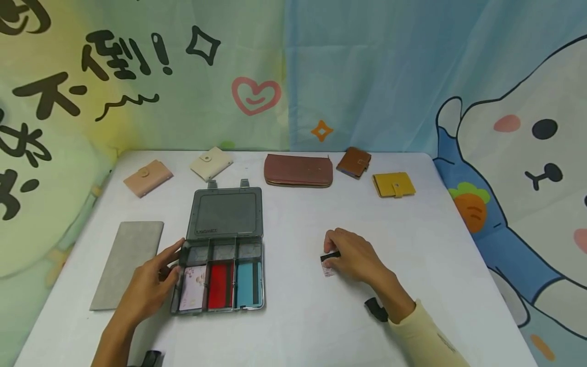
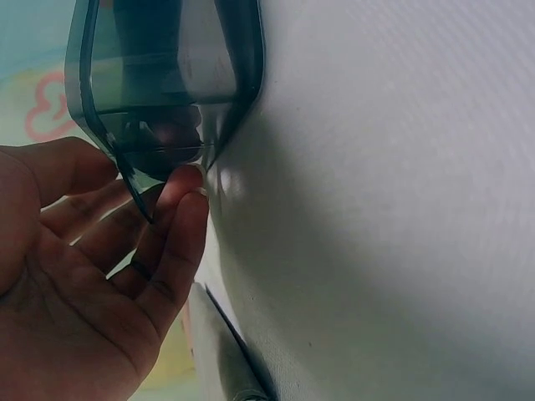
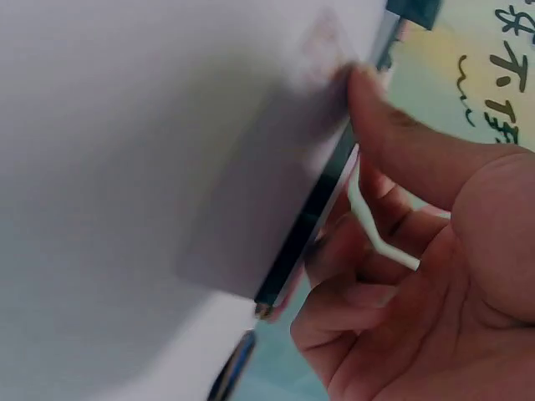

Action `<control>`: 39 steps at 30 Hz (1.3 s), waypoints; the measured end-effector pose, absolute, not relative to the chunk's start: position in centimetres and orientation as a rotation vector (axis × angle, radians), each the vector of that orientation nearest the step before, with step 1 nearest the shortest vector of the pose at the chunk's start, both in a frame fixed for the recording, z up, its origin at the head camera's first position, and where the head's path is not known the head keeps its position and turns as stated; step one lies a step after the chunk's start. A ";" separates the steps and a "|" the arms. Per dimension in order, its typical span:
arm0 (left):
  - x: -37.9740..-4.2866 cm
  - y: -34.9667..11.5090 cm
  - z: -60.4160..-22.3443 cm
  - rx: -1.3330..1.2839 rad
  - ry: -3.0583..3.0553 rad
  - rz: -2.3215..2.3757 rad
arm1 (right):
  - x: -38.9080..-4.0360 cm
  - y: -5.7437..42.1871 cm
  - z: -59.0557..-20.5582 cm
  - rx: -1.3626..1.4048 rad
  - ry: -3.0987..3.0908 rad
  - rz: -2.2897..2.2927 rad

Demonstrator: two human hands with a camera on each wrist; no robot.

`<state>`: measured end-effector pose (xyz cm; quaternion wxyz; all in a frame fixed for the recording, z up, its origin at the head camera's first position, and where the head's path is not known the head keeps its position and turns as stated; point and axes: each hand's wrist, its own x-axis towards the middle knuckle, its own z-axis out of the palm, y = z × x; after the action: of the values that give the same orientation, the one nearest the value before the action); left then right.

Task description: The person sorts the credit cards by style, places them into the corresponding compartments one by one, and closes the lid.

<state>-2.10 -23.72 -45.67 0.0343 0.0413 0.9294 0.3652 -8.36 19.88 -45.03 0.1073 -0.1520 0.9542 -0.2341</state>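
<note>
A translucent dark-grey plastic box (image 1: 218, 311) lies with its lid (image 1: 228, 211) folded back. In its compartments stand a pale floral card (image 1: 192, 288), a red card (image 1: 218, 285) and a blue card (image 1: 247, 284). At the box's left side, my left hand (image 1: 148, 288) holds its edge; the left wrist view has the fingers (image 2: 180, 242) and thumb at the clear wall. Right of the box, my right hand (image 1: 355, 255) pinches a pale card (image 3: 259, 184) with a black stripe, just over the table. Its far side is partly hidden by the fingers.
Along the back lie a pink-beige wallet (image 1: 148, 178), a cream wallet (image 1: 211, 163), a long brown wallet (image 1: 298, 171), a small brown wallet (image 1: 354, 162) and a yellow wallet (image 1: 393, 184). A flat grey notebook-like item (image 1: 128, 265) lies left of the box. Behind hangs a printed curtain (image 1: 367, 76).
</note>
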 end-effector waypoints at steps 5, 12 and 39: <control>-2.1 -23.8 -45.8 0.134 2.855 1.144 | -8.9 18.1 -44.0 -0.584 2.723 -0.883; -2.1 -23.9 -45.9 0.136 2.858 1.144 | -9.1 13.9 -42.7 -0.780 2.458 -1.212; -2.1 -23.7 -45.8 0.129 2.856 1.155 | -6.9 -0.5 -44.4 -0.713 2.283 -1.218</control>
<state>-2.09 -23.73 -45.76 0.0292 0.0419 0.9258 0.3745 -6.91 -0.54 -44.41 0.2266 -0.2588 0.8285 -0.4420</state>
